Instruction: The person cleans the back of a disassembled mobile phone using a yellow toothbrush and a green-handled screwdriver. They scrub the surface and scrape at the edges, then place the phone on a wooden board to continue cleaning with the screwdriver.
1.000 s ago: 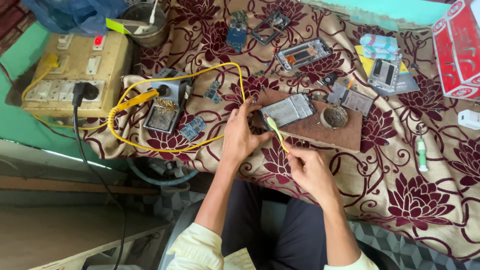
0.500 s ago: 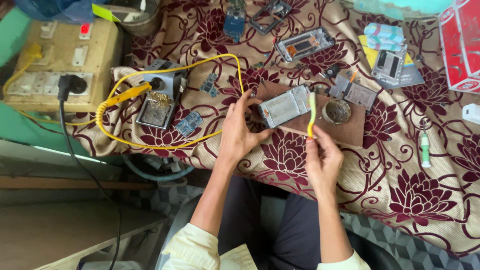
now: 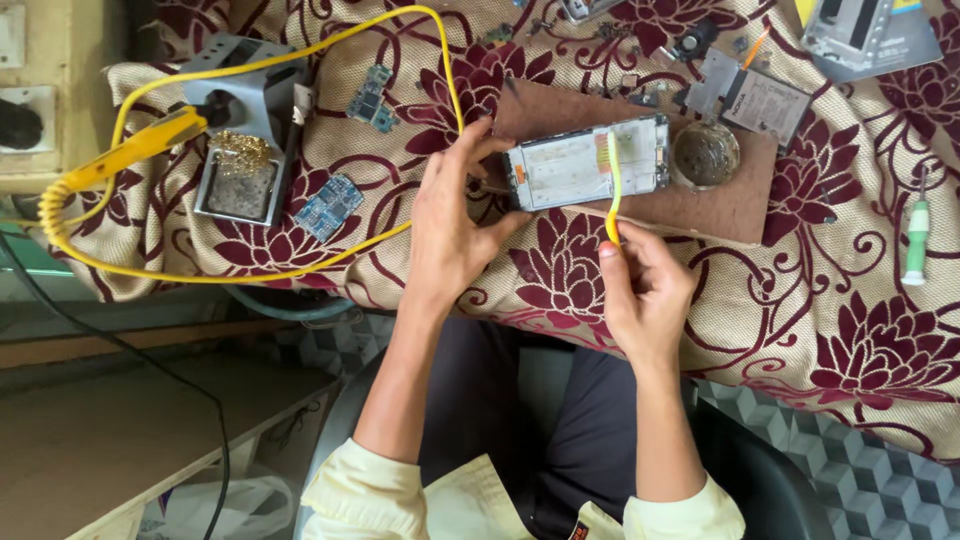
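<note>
An opened phone body [image 3: 588, 163] lies flat on a brown board [image 3: 730, 200], its inner frame facing up. My left hand [image 3: 452, 222] rests at its left end, fingers touching the edge and steadying it. My right hand [image 3: 645, 290] pinches the lower end of a thin yellow-green brush-like tool [image 3: 613, 190], whose upper part lies across the phone's middle. Both forearms come up from the bottom of the view in pale yellow sleeves.
A soldering iron [image 3: 130, 155] with a yellow coiled cable sits in its grey stand [image 3: 240, 140] at left. Small blue circuit boards [image 3: 328, 206] lie on the flowered cloth. A round tin [image 3: 706, 153], a metal phone plate [image 3: 752, 96] and a green-white screwdriver [image 3: 915, 240] are at right.
The view has closed in on the phone. My right hand brought the yellow tool from beside the phone up over its middle; my left hand stays at the phone's left end.
</note>
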